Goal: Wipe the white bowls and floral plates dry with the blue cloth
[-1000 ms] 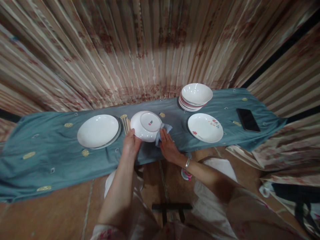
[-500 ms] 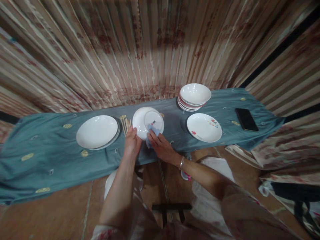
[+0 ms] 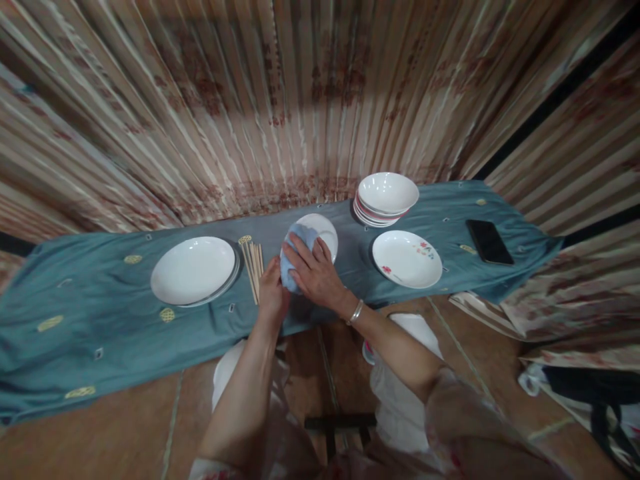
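Note:
A white bowl [image 3: 327, 233] is held over the middle of the table, largely covered by a blue cloth [image 3: 293, 263]. At the bowl's near left edge my left hand [image 3: 273, 290] is closed around it, with some fingers hidden beneath. My right hand [image 3: 316, 270] presses the bunched cloth against the bowl's surface, its fingers curled over the fabric. Several wooden chopsticks [image 3: 254, 267] lie on the cloth-covered table just left of the bowl.
The table has a teal cloth [image 3: 120, 333]. Stacked white plates [image 3: 193, 270] stand at left. On the right are a bowl stack [image 3: 387, 193], a flower-patterned plate [image 3: 407, 260] and a black phone [image 3: 490, 241]. A pleated curtain [image 3: 300, 133] hangs behind the table.
The blue cloth has moved up over the bowl with my right hand and now hides much of it. The bowl's marked underside is now mostly covered.

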The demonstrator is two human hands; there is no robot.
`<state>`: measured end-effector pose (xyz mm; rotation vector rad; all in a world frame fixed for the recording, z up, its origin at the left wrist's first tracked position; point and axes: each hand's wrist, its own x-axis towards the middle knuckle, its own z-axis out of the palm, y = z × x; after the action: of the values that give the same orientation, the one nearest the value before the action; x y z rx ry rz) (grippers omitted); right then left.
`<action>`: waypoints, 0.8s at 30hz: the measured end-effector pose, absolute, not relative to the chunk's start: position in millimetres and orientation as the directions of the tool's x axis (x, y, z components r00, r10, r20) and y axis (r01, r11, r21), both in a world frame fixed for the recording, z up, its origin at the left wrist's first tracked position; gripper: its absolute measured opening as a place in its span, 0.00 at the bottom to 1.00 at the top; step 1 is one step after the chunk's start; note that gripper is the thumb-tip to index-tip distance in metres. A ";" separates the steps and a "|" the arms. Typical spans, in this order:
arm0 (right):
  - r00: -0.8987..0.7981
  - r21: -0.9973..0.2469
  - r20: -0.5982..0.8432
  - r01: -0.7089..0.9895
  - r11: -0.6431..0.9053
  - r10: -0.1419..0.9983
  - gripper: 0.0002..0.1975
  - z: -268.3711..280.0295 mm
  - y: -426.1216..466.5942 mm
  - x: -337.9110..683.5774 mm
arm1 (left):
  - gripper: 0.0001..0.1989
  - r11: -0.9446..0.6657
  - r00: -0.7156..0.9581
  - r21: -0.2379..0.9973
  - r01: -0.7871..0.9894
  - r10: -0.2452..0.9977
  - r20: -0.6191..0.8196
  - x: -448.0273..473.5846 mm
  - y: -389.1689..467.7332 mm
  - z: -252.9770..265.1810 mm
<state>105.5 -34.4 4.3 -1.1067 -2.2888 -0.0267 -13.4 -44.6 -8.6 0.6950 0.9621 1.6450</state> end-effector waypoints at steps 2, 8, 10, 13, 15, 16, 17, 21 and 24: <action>-0.456 -0.248 0.526 0.725 0.643 0.717 0.25 10.0 -30.5 104.5 | 0.03 -0.121 -0.247 0.864 -0.489 0.969 -0.004 -11.7 -45.9 -6.7; -0.367 -0.309 0.573 0.731 0.608 0.732 0.23 20.5 -17.1 104.5 | 0.04 -0.076 -0.247 0.863 -0.500 0.967 -0.058 -9.9 -44.2 -6.3; -0.343 -0.321 0.584 0.735 0.597 0.736 0.22 22.3 -12.6 105.6 | 0.03 -0.079 -0.272 0.869 -0.488 0.960 -0.065 -9.9 -42.5 -6.5; -0.303 -0.339 0.604 0.739 0.582 0.737 0.21 23.2 -5.8 107.8 | 0.03 -0.084 -0.286 0.863 -0.498 0.956 -0.072 -8.5 -40.7 -4.6; -0.271 -0.359 0.618 0.737 0.572 0.738 0.20 22.7 -0.7 109.8 | 0.04 -0.093 -0.275 0.869 -0.486 0.960 -0.052 -7.1 -40.0 -3.1; -0.253 -0.371 0.624 0.736 0.566 0.739 0.20 21.9 2.2 111.3 | 0.05 -0.097 -0.267 0.873 -0.478 0.963 -0.040 -6.6 -39.8 -2.7; -0.232 -0.385 0.630 0.735 0.558 0.741 0.20 20.7 5.4 113.0 | 0.05 -0.101 -0.263 0.875 -0.474 0.964 -0.031 -6.3 -39.5 -2.7; -0.121 -0.473 0.662 0.698 0.538 0.740 0.20 11.7 22.0 124.1 | 0.05 -0.085 -0.265 0.867 -0.492 0.963 -0.056 -7.9 -38.3 -6.9; -0.032 -0.588 0.641 0.622 0.518 0.767 0.20 0.7 35.1 133.9 | 0.05 -0.086 -0.290 0.858 -0.507 0.954 -0.075 -10.7 -37.7 -10.5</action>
<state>133.9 35.1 0.7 -1.1755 -1.7298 0.1758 -10.7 -37.7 -10.5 0.6397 0.9945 1.6372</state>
